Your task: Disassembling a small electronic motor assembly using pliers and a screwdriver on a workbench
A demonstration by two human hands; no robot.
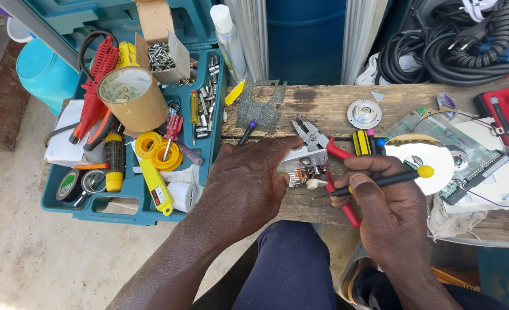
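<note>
Head view: left hand (246, 183) presses flat, fingers closed over a small metal electrical part (303, 166) on the wooden plank (323, 106); right hand (389, 204) pinches a black yellow-capped screwdriver (381, 181) just right of it.

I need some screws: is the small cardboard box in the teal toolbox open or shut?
Open: the small cardboard box has its flaps raised, and silver screws show inside.

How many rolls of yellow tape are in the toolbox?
2: both yellow tape rolls lie side by side in the teal toolbox, below the cardboard tube. More may be hidden.
</note>
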